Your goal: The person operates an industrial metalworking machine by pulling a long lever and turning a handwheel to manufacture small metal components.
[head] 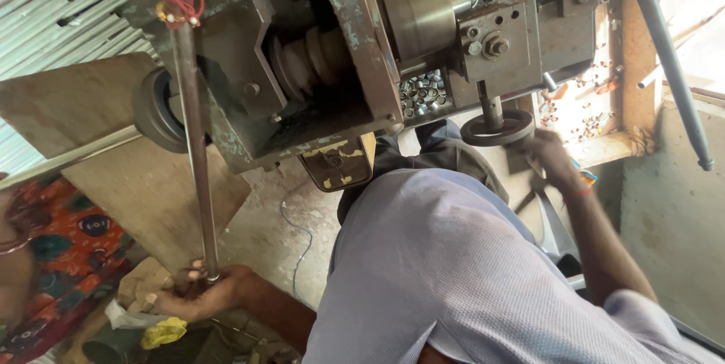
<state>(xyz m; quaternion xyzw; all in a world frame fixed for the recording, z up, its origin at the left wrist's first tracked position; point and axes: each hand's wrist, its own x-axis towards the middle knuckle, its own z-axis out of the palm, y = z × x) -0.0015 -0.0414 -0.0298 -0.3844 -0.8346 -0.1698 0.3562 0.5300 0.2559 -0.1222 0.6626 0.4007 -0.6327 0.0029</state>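
Observation:
My left hand at the lower left is closed around the lower end of a long rusty metal rod. The rod runs up to a worn green-grey machine, where red thread is tied around its top. My right hand, blurred, grips the right rim of a small dark handwheel under the machine's steel block. A tray of several small metal rings sits just left of the wheel's shaft. My grey-blue shirt fills the lower middle.
A person in orange patterned cloth sits at the far left. A wooden board leans behind the rod. A grey pipe slants down the right side. Small metal pieces lie scattered on a bright ledge. A yellow rag lies below my left hand.

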